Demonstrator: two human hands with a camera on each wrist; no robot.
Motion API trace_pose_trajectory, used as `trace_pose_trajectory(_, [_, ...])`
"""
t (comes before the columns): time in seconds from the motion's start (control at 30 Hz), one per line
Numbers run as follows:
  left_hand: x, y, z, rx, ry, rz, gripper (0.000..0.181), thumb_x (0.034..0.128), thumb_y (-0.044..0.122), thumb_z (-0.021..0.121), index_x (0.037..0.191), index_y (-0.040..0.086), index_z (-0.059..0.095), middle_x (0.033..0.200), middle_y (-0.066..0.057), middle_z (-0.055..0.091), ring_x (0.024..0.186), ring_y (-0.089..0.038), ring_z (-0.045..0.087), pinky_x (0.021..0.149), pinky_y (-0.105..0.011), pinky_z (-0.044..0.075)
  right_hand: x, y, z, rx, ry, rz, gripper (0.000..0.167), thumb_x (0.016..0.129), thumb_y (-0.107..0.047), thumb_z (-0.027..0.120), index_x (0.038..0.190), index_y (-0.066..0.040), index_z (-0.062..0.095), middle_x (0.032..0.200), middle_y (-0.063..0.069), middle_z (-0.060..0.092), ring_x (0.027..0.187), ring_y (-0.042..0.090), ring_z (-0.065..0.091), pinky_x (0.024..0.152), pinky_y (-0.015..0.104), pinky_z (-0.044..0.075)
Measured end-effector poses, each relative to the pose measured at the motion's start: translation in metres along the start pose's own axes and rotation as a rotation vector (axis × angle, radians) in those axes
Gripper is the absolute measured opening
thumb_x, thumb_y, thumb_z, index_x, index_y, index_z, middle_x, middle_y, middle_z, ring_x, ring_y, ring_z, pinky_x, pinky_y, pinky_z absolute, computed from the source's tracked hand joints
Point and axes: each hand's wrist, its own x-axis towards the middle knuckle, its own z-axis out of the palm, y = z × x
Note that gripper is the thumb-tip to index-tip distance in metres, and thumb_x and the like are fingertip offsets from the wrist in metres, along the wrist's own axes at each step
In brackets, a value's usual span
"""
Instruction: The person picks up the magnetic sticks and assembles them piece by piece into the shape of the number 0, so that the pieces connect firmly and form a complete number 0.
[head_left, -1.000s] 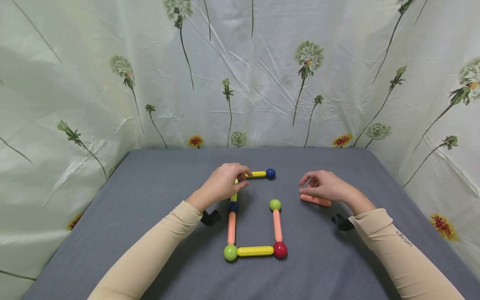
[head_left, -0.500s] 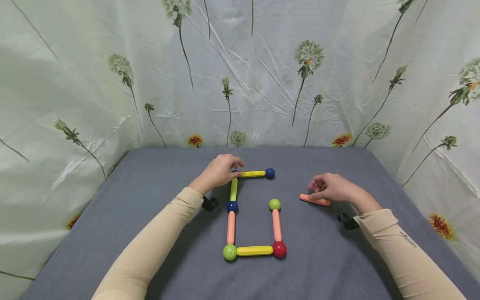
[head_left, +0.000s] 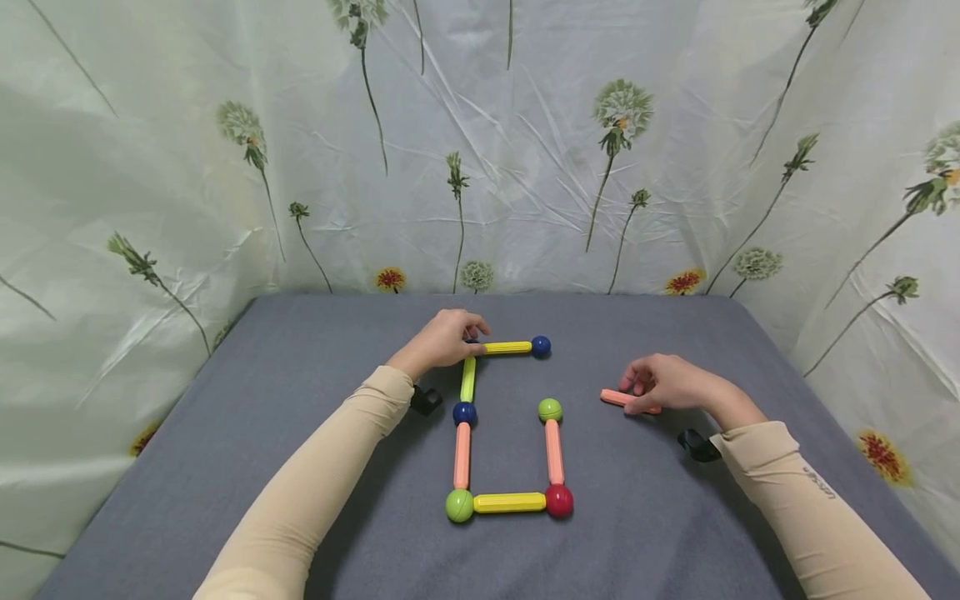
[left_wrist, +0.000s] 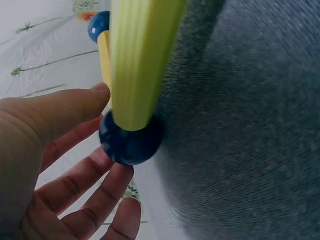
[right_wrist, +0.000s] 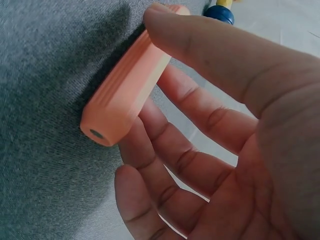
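At the far left corner of a stick-and-ball shape, my left hand (head_left: 446, 337) holds a blue ball (left_wrist: 132, 142) between thumb and fingers. A yellow-green stick (left_wrist: 142, 65) and a yellow stick (head_left: 508, 347) meet there; another blue ball (head_left: 541, 347) caps the yellow one. To the right, my right hand (head_left: 670, 385) pinches a salmon-pink magnetic stick (right_wrist: 125, 95), thumb on one side and fingers on the other. This stick lies at table level, apart from the shape, a small metal spot showing in its end. The hand covers part of it in the head view.
Nearer me, the shape continues with a blue ball (head_left: 464, 413), a pink stick (head_left: 462, 457), a green ball (head_left: 460, 505), a yellow stick (head_left: 510, 502), a red ball (head_left: 558, 501), another pink stick (head_left: 553, 452) and a green ball (head_left: 550, 409). Beneath is a grey cloth-covered table (head_left: 337, 333).
My left hand has moved slightly away from me and left, onto the corner ball. My right hand has shifted right and lowered, closing its fingers on the loose pink stick.
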Motion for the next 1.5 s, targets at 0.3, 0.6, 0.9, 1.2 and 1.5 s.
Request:
trace_pose_trajectory(0.3, [0.006,-0.009,0.008,-0.073,-0.003,0.002,0.027,0.1007,0.021,0.078,0.127,0.012,0.078,0.119,-0.011,0.076,0.111,-0.026,0.071,0.094,-0.042,0.059,-0.001,0.001,0.000,0.010,-0.031,-0.028,0.019,0.091,-0.015,0.084,0.103,-0.007,0.071,0.080,-0.002,0.064,0.069,0.013,0.052,0.064,0.028,0.041])
trace_pose_trajectory(0.6, [0.011,-0.011,0.012,-0.080,-0.032,-0.019,0.026,0.1027,0.023,0.076,0.127,0.015,0.079,0.124,-0.009,0.077,0.115,-0.024,0.072,0.097,-0.040,0.060,0.004,0.001,0.003,0.039,-0.012,-0.026,0.020,0.096,-0.026,0.080,0.101,-0.009,0.071,0.073,-0.004,0.065,0.068,0.011,0.048,0.065,0.027,0.036])
trace_pose_trajectory(0.9, [0.013,-0.010,0.013,-0.106,-0.030,0.001,0.022,0.1020,0.019,0.076,0.122,0.013,0.082,0.120,-0.006,0.080,0.106,-0.021,0.072,0.091,-0.037,0.060,0.015,-0.003,0.005,0.086,0.054,0.000,0.024,0.098,-0.030,0.077,0.101,-0.007,0.073,0.073,-0.005,0.061,0.066,0.010,0.046,0.061,0.027,0.036])
trace_pose_trajectory(1.2, [0.014,-0.011,0.014,-0.127,-0.027,0.014,0.020,0.1015,0.018,0.076,0.120,0.012,0.082,0.118,-0.007,0.080,0.106,-0.022,0.072,0.091,-0.037,0.060,0.031,-0.018,0.008,0.188,0.095,0.038,0.034,0.102,-0.036,0.072,0.111,-0.003,0.073,0.079,-0.002,0.068,0.075,0.016,0.058,0.066,0.029,0.040])
trace_pose_trajectory(1.5, [0.013,-0.010,0.014,-0.143,-0.019,0.002,0.019,0.1015,0.017,0.076,0.119,0.012,0.082,0.117,-0.006,0.080,0.103,-0.020,0.072,0.089,-0.036,0.059,0.051,-0.038,0.015,0.270,0.153,0.064,0.039,0.103,-0.040,0.071,0.114,-0.003,0.075,0.083,-0.006,0.075,0.082,0.010,0.068,0.073,0.029,0.045])
